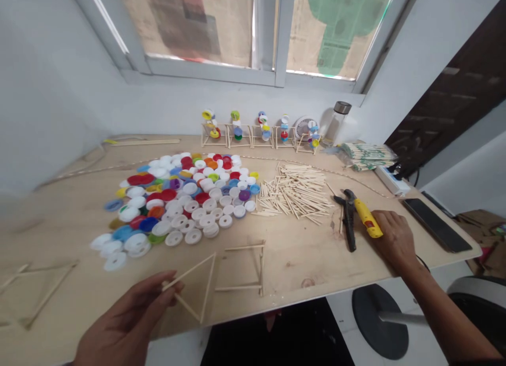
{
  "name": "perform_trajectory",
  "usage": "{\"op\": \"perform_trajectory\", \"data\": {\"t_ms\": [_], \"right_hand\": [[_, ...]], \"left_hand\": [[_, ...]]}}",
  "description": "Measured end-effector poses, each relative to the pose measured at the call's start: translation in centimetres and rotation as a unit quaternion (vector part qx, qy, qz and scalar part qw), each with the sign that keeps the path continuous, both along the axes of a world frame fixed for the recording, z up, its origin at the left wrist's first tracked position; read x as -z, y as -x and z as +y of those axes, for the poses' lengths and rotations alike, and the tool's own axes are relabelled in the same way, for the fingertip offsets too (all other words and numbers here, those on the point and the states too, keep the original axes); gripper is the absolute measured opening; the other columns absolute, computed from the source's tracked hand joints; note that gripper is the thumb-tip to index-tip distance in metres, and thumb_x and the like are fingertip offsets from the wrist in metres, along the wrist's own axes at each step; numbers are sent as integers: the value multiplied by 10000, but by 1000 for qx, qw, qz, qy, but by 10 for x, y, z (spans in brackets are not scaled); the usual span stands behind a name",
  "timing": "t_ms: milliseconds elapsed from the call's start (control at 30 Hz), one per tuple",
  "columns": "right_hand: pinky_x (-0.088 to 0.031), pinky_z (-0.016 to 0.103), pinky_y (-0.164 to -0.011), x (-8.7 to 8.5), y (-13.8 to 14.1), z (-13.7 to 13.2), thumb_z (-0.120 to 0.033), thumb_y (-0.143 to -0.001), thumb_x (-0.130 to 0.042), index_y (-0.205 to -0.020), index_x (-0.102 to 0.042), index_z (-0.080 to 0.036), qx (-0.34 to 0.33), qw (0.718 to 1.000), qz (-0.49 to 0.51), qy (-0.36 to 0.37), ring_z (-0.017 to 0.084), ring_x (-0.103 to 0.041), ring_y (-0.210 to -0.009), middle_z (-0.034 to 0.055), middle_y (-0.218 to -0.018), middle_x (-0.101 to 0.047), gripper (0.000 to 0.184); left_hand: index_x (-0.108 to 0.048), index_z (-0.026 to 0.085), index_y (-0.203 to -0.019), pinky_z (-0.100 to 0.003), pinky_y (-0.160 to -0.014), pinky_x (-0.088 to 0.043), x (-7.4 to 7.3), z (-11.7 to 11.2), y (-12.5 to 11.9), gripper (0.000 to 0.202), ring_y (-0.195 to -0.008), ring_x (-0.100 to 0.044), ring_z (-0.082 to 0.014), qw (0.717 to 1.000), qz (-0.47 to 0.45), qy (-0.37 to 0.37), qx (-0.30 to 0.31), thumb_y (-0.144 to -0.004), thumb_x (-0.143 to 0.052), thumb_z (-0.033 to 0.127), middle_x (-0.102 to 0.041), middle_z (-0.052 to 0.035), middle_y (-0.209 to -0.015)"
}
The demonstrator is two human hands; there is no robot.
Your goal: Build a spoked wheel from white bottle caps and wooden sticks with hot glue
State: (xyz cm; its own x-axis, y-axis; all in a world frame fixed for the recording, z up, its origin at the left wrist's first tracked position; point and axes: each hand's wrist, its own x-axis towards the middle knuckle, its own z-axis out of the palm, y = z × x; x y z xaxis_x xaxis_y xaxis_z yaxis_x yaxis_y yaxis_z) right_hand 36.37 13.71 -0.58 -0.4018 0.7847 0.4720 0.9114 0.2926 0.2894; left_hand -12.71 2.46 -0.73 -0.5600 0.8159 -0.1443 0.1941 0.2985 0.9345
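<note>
stick triangle (pixel 208 288) in left hand (pixel 134 318) near front table edge (pixel 292 296)

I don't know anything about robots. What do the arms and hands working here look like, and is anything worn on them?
They're a person's: a five-fingered human left hand and right hand, both gloveless, with no rings showing. The slender right forearm is bare where it shows clearly. Whether the thin black curved strip by that wrist is worn, I can't tell.
</note>
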Motion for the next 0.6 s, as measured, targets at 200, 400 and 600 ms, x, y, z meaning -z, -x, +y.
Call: {"op": "perform_trajectory", "data": {"t_ms": [200,400,600], "right_hand": [[-423,385,-739,7,-12,1,-282,-857,-493,-1036,-584,-120,-29,999,-9,44,288,-576,-873,169,-1018,-649,258],[-422,445,-830,0,-21,-13,-383,-825,-512,-1175,-559,-151,-35,995,65,65,339,-587,-970,190,-1132,-625,422],[-482,420,-843,-27,57,-59,-342,-847,-537,-1128,-593,-203,28,961,269,47,290,-624,-933,136,-1047,-651,318]], "left_hand": [[-672,235,-926,-245,-706,-574,-8,4,-4,310,-768,-686,-167,999,-41,10,16,-688,-716,429,-731,10,-756],[-682,181,-923,-235,-675,-563,-3,3,-3,400,-731,-681,-162,995,-89,-46,-3,-616,-759,426,-721,-19,-741],[-700,194,-879,-220,-669,-561,-1,6,-3,391,-726,-681,-160,993,-105,-58,-7,-574,-782,424,-722,-20,-723]]}}
